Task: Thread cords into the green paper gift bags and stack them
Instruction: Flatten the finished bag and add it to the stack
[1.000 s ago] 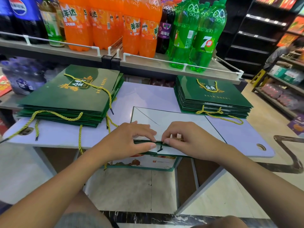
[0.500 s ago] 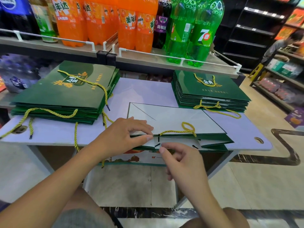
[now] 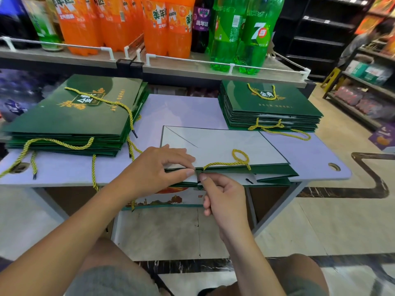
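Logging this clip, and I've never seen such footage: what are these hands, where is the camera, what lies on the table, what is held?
No machine here: a person's two bare hands, filmed by one wide-angle camera worn on the head, looking down. On the table lies a flat bag with a yellow cord looped on it. The left hand pinches its near edge. The right hand curls at the same edge; whether it pinches the cord I cannot tell. A left stack and a right stack of green bags flank it; bottles stand on the shelf behind.
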{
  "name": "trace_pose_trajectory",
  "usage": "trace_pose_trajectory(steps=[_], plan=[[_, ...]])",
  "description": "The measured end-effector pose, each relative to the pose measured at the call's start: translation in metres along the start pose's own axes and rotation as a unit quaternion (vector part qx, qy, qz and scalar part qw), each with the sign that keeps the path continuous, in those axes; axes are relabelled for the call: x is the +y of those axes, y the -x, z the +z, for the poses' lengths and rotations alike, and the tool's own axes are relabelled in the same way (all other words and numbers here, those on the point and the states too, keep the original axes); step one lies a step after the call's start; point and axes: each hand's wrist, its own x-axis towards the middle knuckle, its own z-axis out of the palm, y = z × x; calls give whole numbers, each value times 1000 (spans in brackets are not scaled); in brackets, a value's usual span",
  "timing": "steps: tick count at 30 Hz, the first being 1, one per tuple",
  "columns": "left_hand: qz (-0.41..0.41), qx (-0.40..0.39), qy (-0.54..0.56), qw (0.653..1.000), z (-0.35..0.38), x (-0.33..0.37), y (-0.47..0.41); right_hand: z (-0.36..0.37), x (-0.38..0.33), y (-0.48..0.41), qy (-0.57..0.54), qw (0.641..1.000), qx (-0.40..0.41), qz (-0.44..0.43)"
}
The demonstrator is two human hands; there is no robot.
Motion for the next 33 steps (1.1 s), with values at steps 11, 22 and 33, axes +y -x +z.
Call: trace_pose_trajectory(steps=[11, 22, 33], plan=[[1, -5, -1, 1000, 0, 4, 0, -12, 0, 0, -13, 999, -32, 23], [99, 2, -176, 979, 2, 12, 6, -16, 0, 3, 22, 999, -22, 6], [158, 134, -334, 920, 26, 26, 8, -8, -3, 0, 23, 999, -24, -9]])
